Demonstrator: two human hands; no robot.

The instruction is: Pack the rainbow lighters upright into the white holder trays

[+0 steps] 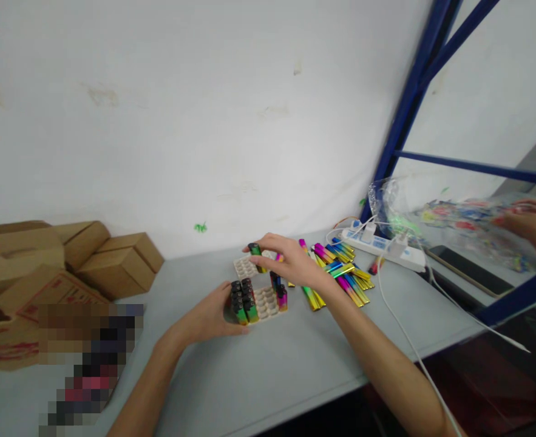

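A pale moulded tray (266, 303) with round pockets lies on the table. Two rows of green lighters with black tops (244, 300) stand upright along its left side, and a magenta lighter (281, 297) stands at its right edge. Around the left end curls my left hand (213, 312), gripping the tray and the lighters there. Above the tray's far side, my right hand (286, 258) pinches a green lighter (255, 252) between thumb and fingers. A second pale tray (244, 266) sits behind, partly covered by that hand.
Shiny multicoloured lighter-length pieces (340, 273) are heaped to the right. Behind them lie a white power strip (386, 246) with cables and a phone (470, 270). Cardboard boxes (117, 264) stand left. A blue frame post (399, 121) rises right, where another person's hands (532, 221) handle a plastic bag.
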